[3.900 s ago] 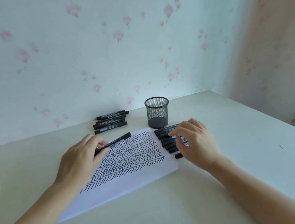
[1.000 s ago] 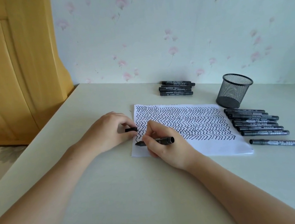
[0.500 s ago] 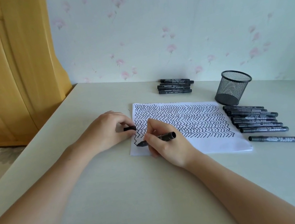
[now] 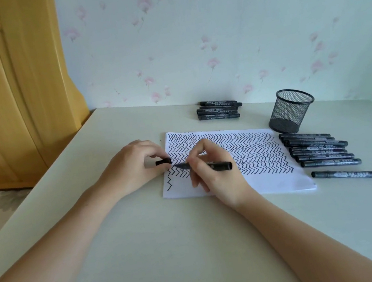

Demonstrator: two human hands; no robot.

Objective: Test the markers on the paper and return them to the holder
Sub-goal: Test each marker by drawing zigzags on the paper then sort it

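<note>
A white paper (image 4: pixel 278 179) covered in black zigzag lines lies on the table. My right hand (image 4: pixel 219 179) grips an uncapped black marker (image 4: pixel 219 166), its tip pointing left near the paper's left edge. My left hand (image 4: pixel 133 166) pinches the marker's black cap (image 4: pixel 163 161) just beside that tip. A short fresh zigzag (image 4: pixel 169 183) runs down the lower left corner. The black mesh holder (image 4: pixel 292 110) stands behind the paper's right end. Several markers (image 4: pixel 320 150) lie in a row right of the paper, and another group (image 4: pixel 220 109) lies behind it.
The pale table (image 4: pixel 171 250) meets a floral wallpapered wall at the back. A yellow wooden door (image 4: pixel 6 94) stands to the left, beyond the table's left edge. One marker (image 4: pixel 345 174) lies apart at the near right.
The marker tip lifted from the bottom left of the paper and moved up toward the cap in my left hand. A new short zigzag shows at the lower left.
</note>
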